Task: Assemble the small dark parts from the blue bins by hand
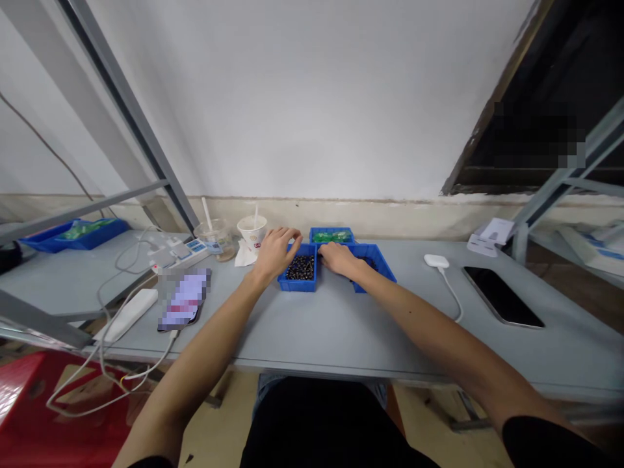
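The left blue bin (pixel 298 286) holds many small dark parts (pixel 301 267) with a metallic glint. Over its left rim is my left hand (pixel 277 250), its fingers loosely bent and apart, with nothing visible in them. My right hand (pixel 336 258) is at the gap between this bin and the right blue bin (pixel 383 263), its fingers drawn together. Whatever they may hold is hidden. More dark parts (pixel 370 262) lie in the right bin, partly covered by my wrist. Behind both stands a third blue bin (pixel 314 231) with green plastic packets (pixel 332 236).
Left on the table are a clear cup (pixel 217 240), a paper cup (pixel 252 227), a tissue (pixel 244 254), a power strip (pixel 188 253), a phone (pixel 184 299) and cables. To the right lie a white earphone case (pixel 435 261) on a cable and a dark phone (pixel 502 296).
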`<state>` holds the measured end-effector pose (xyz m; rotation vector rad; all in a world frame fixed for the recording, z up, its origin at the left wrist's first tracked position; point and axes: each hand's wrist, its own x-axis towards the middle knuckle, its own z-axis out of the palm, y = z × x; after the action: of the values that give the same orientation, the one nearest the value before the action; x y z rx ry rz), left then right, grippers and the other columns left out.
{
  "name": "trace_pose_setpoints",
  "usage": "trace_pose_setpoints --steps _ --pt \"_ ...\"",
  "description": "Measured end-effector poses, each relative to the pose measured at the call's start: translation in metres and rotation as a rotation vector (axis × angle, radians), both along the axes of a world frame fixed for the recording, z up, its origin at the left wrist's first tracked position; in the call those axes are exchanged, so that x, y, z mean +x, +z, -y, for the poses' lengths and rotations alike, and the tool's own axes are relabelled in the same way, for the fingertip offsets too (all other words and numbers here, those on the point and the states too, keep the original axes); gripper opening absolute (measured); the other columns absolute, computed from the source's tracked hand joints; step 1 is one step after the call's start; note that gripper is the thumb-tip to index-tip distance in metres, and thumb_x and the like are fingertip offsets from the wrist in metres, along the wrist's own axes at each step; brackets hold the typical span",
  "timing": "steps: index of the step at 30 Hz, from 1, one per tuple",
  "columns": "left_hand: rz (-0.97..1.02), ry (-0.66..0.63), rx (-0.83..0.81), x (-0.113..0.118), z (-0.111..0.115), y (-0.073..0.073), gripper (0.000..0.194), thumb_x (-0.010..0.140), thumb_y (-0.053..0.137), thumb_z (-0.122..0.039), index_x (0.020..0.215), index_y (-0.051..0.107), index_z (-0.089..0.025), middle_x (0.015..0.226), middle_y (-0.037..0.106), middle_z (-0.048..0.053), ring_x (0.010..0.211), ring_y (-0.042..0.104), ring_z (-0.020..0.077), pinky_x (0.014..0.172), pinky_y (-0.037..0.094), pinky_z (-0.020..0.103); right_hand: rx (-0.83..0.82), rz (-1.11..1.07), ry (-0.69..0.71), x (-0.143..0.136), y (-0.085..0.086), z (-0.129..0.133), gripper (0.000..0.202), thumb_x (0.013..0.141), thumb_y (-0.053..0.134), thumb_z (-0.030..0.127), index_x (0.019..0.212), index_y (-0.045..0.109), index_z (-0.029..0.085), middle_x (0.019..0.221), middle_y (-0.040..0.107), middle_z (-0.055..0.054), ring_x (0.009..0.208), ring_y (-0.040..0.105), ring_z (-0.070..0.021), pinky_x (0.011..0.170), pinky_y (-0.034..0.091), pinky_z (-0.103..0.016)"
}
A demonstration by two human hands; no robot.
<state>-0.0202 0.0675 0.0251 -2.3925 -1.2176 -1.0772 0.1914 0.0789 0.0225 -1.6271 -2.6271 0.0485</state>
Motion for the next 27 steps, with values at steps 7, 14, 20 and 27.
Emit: trace_pose_setpoints --steps 7,14,20,27 --pt "-0.053 -0.091 -0.069 0.010 0.007 -0.001 0.024 0.107 0.045 -0.033 0.113 0.064 -0.020 0.107 0.073 0.008 0.103 0.064 0.0253 0.093 0.046 0.042 0.029 -0.021 0.013 0.001 -0.004 -0.001 0.024 0.097 0.052 0.013 0.104 0.074 0.013 0.110 0.076 -0.018 0.103 0.072 -0.0273 0.081 0.050 -0.032" --pt "-0.100 -0.173 -0.088 0.017 0.011 -0.002 0.023 0.107 0.045 -0.031 0.114 0.065 -0.021 0.107 0.074 0.007 0.106 0.063 0.0255 0.092 0.047 0.042 0.094 -0.083 0.030 0.023 0.002 0.000 0.026 0.097 0.051 0.014 0.105 0.075 0.016 0.105 0.077 -0.014 0.101 0.071 -0.0245 0.084 0.048 -0.030" --pt "-0.127 -0.185 -0.087 0.019 0.013 -0.003 0.023 0.107 0.046 -0.031 0.111 0.066 -0.020 0.105 0.073 0.007 0.103 0.062 0.0253 0.090 0.046 0.041 0.084 0.023 0.018 0.018 0.005 0.000 0.025 0.095 0.061 0.020 0.117 0.075 0.018 0.113 0.077 -0.015 0.113 0.071 -0.0283 0.086 0.052 -0.032" --pt "-0.152 -0.180 -0.094 0.020 0.015 -0.001 0.025 0.108 0.044 -0.032 0.115 0.066 -0.021 0.108 0.072 0.007 0.105 0.061 0.0256 0.092 0.045 0.041 0.064 0.093 -0.053 -0.005 0.005 -0.003 0.032 0.097 0.050 0.008 0.118 0.074 0.012 0.118 0.075 -0.021 0.115 0.071 -0.0308 0.094 0.054 -0.038"
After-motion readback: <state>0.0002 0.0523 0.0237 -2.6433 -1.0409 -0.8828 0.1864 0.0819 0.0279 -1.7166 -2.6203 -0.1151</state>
